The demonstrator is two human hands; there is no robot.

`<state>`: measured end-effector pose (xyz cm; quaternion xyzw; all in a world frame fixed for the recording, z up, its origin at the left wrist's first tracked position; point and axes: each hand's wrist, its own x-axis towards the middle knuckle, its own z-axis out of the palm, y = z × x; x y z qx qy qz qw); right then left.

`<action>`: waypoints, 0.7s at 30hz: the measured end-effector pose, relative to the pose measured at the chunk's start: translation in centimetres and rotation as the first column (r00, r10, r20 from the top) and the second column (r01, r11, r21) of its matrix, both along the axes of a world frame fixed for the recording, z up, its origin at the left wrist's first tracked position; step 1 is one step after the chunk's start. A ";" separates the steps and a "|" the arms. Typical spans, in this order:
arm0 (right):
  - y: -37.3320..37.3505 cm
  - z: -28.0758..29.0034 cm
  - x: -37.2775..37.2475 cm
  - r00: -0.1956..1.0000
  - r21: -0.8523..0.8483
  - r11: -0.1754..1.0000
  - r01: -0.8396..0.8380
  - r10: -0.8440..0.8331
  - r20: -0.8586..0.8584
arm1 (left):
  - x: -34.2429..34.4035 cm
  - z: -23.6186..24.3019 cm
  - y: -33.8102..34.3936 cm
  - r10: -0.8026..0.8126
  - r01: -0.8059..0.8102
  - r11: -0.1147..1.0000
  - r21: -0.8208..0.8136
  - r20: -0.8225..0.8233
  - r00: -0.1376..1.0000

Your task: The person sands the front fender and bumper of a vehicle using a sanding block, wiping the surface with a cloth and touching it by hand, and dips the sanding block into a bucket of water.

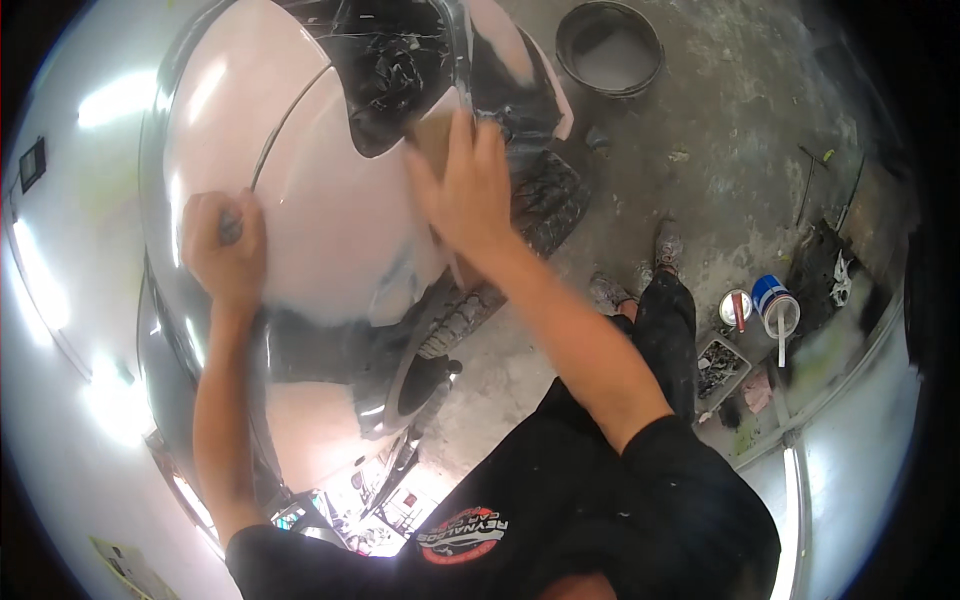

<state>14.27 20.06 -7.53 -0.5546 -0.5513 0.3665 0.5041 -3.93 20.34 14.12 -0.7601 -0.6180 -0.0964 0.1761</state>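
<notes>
Two hands work the pale car panel (330, 190) above the tyre (545, 205); the right hand (465, 185) presses a tan sanding pad (435, 130) flat, fingers spread for even pressure; the left hand (225, 245), clenched on something small and dark, braces against the panel.

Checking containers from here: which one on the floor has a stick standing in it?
The blue-and-white can right of the person's legs; the black bucket has none.
</notes>
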 end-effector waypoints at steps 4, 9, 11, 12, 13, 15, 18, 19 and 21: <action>5.5 -0.4 0.7 0.998 -0.182 0.982 -0.052 0.056 0.018 | -0.5 -0.5 0.2 -0.037 0.038 0.999 -0.021 0.057 0.998; -4.3 -1.1 -0.1 0.997 0.063 0.997 -0.048 0.044 0.059 | -0.3 -0.3 -0.3 0.016 -0.015 1.000 -0.015 0.045 0.999; -1.1 -0.5 -0.4 1.000 0.021 1.000 -0.015 0.015 -0.011 | 0.0 0.0 0.3 0.008 -0.008 1.000 -0.014 0.021 1.000; 2.0 -0.4 -0.3 1.000 0.013 1.000 -0.016 0.016 -0.010 | 0.3 0.0 0.1 0.006 -0.006 1.000 -0.019 -0.003 1.000; 5.1 -0.2 0.0 1.000 -0.095 0.995 -0.014 0.014 0.000 | 0.3 -0.2 -0.1 0.003 -0.003 1.000 -0.028 -0.001 1.000; 6.6 -0.1 -0.2 1.000 -0.189 0.982 -0.017 0.016 -0.004 | -0.2 -0.6 -0.1 0.011 -0.011 1.000 -0.017 0.029 1.000; 5.3 0.0 -0.2 0.998 -0.140 0.989 -0.051 0.045 -0.046 | 0.0 0.0 -0.1 0.004 -0.003 1.000 -0.015 0.031 1.000; 4.9 0.1 0.0 1.000 -0.105 0.994 -0.023 0.025 0.017 | 0.0 -0.1 0.0 0.007 -0.006 1.000 -0.020 0.026 1.000; 4.6 0.3 0.5 0.997 -0.074 0.997 0.005 0.001 0.078 | 0.1 -0.4 0.2 0.012 -0.011 1.000 -0.006 0.039 0.999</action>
